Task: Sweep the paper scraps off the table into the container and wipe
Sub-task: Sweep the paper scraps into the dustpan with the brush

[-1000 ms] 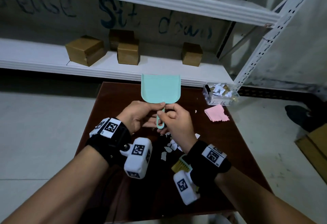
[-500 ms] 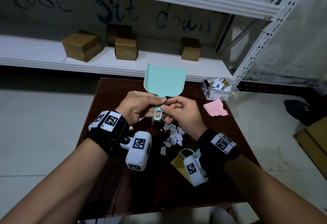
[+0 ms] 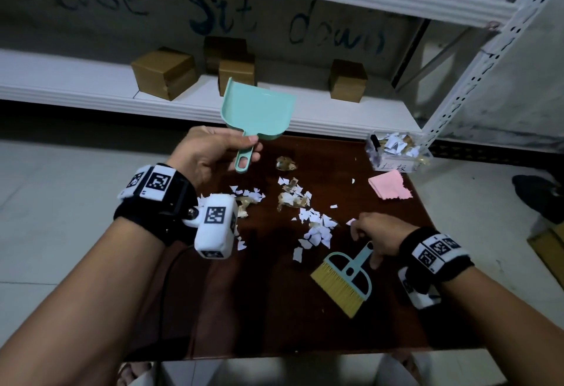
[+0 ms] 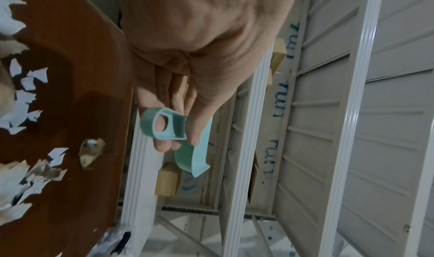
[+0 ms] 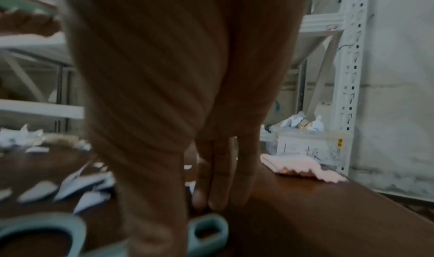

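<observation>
I have my left hand (image 3: 210,154) pinching the short looped handle of the small mint-green plastic dustpan (image 3: 258,111), thumb on top and fingers beneath, with the pan lifted off the dark brown wooden table (image 3: 305,324) and its mouth tipped up toward the shelving. My right hand (image 3: 377,237) is down at the table by the handle end of the little teal hand brush with straw-yellow bristles (image 3: 346,277), which lies flat near the right front; the fingers point down beside the handle's loop, and from the blurred wrist view I cannot tell whether they have closed on it. The torn white and brownish paper scraps (image 3: 305,211) lie scattered over the middle of the table, between the two hands. The clear plastic container (image 3: 396,154), already partly filled with scraps, sits at the far right corner, with a folded pink cloth (image 3: 389,186) just in front of it. I judge the scraps to be nearly weightless and flighty, so short, gentle strokes would suit them better than fast flicks. The brush looks light and stiff, best taken along its narrow handle, not by the bristles. The dustpan is rigid and light too, but its smooth handle could twist in a two-finger pinch once its lip is pressed to the tabletop, so a fuller hold seems wise.
</observation>
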Tool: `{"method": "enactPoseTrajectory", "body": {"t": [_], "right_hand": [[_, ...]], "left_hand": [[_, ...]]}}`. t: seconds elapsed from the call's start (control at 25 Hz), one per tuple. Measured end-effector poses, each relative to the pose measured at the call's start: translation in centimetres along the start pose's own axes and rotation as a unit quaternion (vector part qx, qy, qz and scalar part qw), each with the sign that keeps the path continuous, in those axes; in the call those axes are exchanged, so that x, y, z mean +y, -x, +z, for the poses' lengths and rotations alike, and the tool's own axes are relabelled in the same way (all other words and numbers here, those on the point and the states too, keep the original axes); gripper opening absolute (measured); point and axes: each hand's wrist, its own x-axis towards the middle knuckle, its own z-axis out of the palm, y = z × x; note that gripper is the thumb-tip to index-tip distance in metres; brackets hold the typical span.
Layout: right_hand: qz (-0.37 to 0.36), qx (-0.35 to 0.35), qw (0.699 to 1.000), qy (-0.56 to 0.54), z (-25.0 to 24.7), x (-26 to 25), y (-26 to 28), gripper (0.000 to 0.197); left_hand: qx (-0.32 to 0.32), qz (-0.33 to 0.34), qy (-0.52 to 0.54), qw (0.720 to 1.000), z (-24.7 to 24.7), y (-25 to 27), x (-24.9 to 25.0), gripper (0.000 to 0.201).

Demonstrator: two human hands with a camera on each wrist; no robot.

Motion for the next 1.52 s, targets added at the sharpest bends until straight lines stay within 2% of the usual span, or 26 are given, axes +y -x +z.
{"method": "enactPoseTrajectory", "body": {"t": [0.12, 0.24, 0.36, 0.48, 0.64, 0.72, 0.84, 0.96, 1.04, 1.12, 1.2, 1.28, 1.4, 1.52], "right_hand": [[-0.016, 0.031, 0.999, 0.014, 1.4, 0.0, -0.6, 0.044], [-0.033, 0.01, 0.999, -0.008, 1.2, 0.2, -0.6, 0.038], [-0.05, -0.01, 0.99, -0.133, -0.3, 0.4, 0.2, 0.035], [-0.092, -0.014, 0.935, -0.342, -2.5, 0.7, 1.4, 0.031], [-0.123, 0.032, 0.878, -0.462, -5.4, -0.2, 2.3, 0.016], [-0.129, 0.07, 0.851, -0.505, -6.8, -2.1, 2.3, 0.017], [-0.087, 0.163, 0.789, -0.585, -8.1, -7.1, 0.6, 0.018], [-0.079, 0.184, 0.717, -0.668, -8.0, -13.6, -2.1, 0.019], [-0.07, 0.175, 0.695, -0.694, -7.2, -17.7, -3.9, 0.017], [-0.061, 0.171, 0.681, -0.71, -6.5, -20.6, -5.4, 0.015], [-0.04, 0.18, 0.673, -0.716, -6.1, -22.5, -6.9, 0.011], [-0.008, 0.205, 0.686, -0.698, -6.0, -23.5, -8.0, 0.007], [0.016, 0.237, 0.736, -0.634, -6.2, -23.8, -8.2, 0.012], [0.024, 0.26, 0.787, -0.559, -6.4, -22.0, -7.3, 0.014]], "left_hand": [[0.009, 0.007, 0.001, 1.0, -1.6, 0.1, 0.7, 0.032], [0.021, 0.017, -0.001, 1.0, -3.1, 0.8, 1.5, 0.025], [0.027, 0.02, -0.009, 0.999, -5.0, 1.7, 2.2, 0.027], [0.026, 0.025, -0.013, 0.999, -7.0, 2.6, 2.6, 0.038], [0.026, 0.03, -0.015, 0.999, -7.8, 3.3, 2.8, 0.04], [0.027, 0.032, -0.02, 0.999, -7.8, 3.6, 2.8, 0.036], [0.031, 0.039, -0.02, 0.999, -8.3, 3.8, 3.0, 0.033], [0.038, 0.041, -0.004, 0.998, -9.0, 3.8, 3.2, 0.037], [0.045, 0.04, 0.008, 0.998, -9.4, 3.8, 3.4, 0.036], [0.044, 0.038, 0.012, 0.998, -9.4, 3.7, 3.6, 0.027], [0.046, 0.034, 0.017, 0.998, -9.3, 3.6, 3.7, 0.021], [0.05, 0.034, 0.021, 0.998, -9.2, 3.4, 3.6, 0.024], [0.055, 0.034, 0.031, 0.997, -9.2, 3.0, 3.5, 0.031], [0.053, 0.031, 0.025, 0.998, -9.0, 2.7, 3.3, 0.035]]}}
